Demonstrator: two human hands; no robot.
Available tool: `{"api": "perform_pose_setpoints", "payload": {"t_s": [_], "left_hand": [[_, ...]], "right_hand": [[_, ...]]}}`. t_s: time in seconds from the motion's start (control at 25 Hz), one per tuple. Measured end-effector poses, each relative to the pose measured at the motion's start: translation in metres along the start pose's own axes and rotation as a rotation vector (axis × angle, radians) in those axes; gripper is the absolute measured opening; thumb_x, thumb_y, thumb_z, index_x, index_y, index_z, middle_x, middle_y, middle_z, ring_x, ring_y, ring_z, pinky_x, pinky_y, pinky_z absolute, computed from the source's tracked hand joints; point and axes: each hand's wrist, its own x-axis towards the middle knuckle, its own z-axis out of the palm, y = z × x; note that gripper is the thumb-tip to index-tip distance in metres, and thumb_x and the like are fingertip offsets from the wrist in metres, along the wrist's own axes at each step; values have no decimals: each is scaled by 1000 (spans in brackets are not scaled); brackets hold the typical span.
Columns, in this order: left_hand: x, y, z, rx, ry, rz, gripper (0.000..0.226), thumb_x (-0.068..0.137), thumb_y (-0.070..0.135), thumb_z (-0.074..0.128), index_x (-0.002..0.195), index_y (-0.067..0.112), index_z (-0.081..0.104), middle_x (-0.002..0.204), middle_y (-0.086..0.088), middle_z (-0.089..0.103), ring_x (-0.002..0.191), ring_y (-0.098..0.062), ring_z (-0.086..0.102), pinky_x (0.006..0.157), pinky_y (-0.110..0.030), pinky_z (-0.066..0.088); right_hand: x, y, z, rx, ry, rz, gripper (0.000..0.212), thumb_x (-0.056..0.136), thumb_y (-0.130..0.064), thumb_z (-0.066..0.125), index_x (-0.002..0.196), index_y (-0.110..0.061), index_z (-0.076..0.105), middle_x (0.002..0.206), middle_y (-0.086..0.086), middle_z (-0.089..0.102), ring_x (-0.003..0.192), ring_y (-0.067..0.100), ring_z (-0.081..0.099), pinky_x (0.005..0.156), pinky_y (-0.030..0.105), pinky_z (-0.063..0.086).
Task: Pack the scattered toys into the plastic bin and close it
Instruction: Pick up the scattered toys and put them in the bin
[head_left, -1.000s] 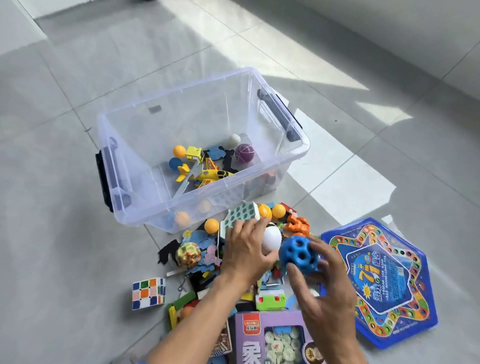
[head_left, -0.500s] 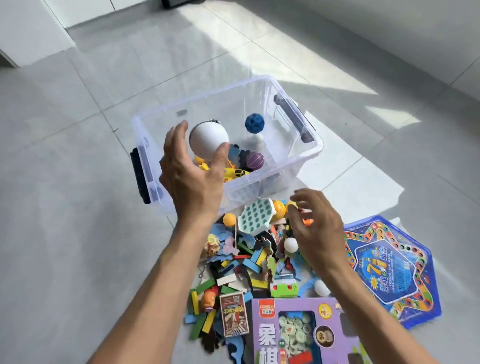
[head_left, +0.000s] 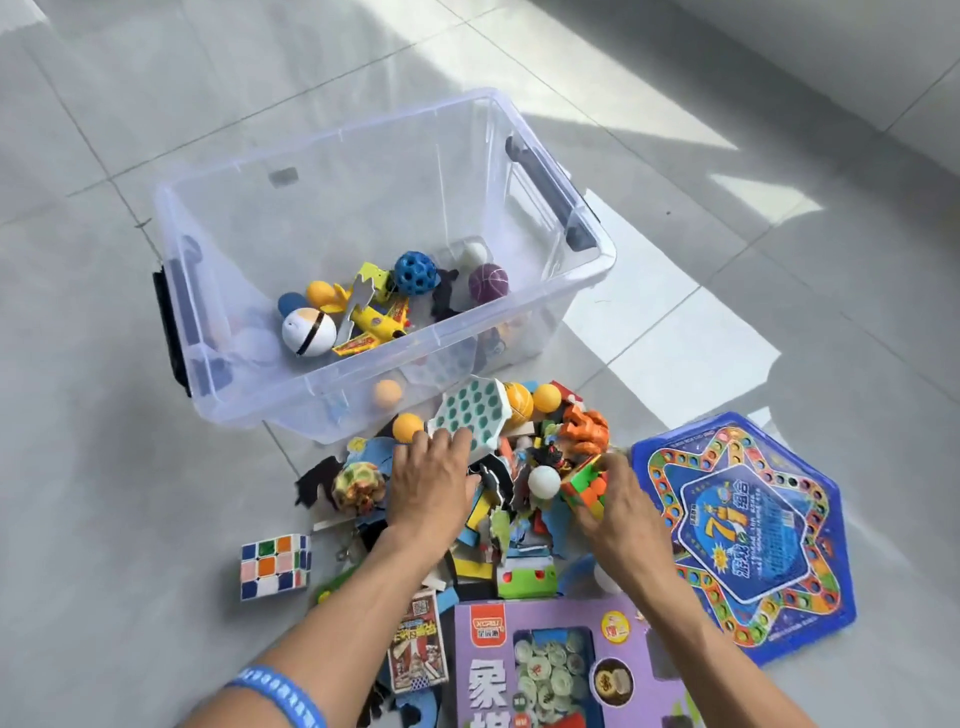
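Hazards and grasp during toy collection. The likeliest slip, as a judgement, lies with the multicoloured cube (head_left: 586, 482) under the right hand (head_left: 621, 506): it sits wedged among foam pieces and touches a white ball (head_left: 543, 481), so lifting it could roll that ball off across the floor tiles (head_left: 104, 467), away from the heap. A second risk is that the left hand (head_left: 431, 480), lying on loose flat foam shapes, scoops too many at once and sheds some short of the plastic bin (head_left: 556, 306). The right hand's fingers curl round the cube's near side, apparently gripping it; the thumb is hidden. The left hand's fingers lie nearly straight and spread, tips touching the lower edge of the teal bubble pad (head_left: 470, 415), with nothing visibly clasped. The bin stands open on the floor just beyond the pile, already holding a blue holed ball (head_left: 414, 273), a yellow toy plane (head_left: 376, 325) and a white capsule ball (head_left: 308, 331); no lid is in view.
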Motion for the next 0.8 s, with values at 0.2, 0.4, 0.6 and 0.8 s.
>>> {"api": "perform_pose_setpoints", "payload": {"t_s": [0.2,0.4,0.6,0.8], "left_hand": [[12,13,-15,-177,70,29,15,91,31,51,101,20,55,93,-2,70,83,-24,63,69,-34,45],[-40,-5,-77,-805,549,-154,14,84,23,71,86,26,57,74,13,71,65,-7,71,57,-25,57],[-68,6,-161,-1163,817,-231,15,83,20,70,81,27,57,75,9,73,66,-5,70,60,-19,54],[-18,-36,-203,-1348,689,-367,26,82,23,74,104,24,61,106,11,68,99,-13,68,78,-26,57]], "right_hand": [[-16,-6,-8,113,29,50,42,84,-39,66,111,-29,36,99,2,63,75,23,60,61,39,49],[-53,-80,-89,654,279,-35,40,78,-33,78,100,-26,45,78,-6,63,65,7,63,56,28,48],[-25,-187,-170,1080,355,-349,39,84,-16,76,114,-17,51,109,-19,60,100,10,69,74,20,56],[-27,-149,-144,883,281,-267,27,89,-16,68,113,-23,59,114,-6,66,96,11,69,73,37,61]]}}
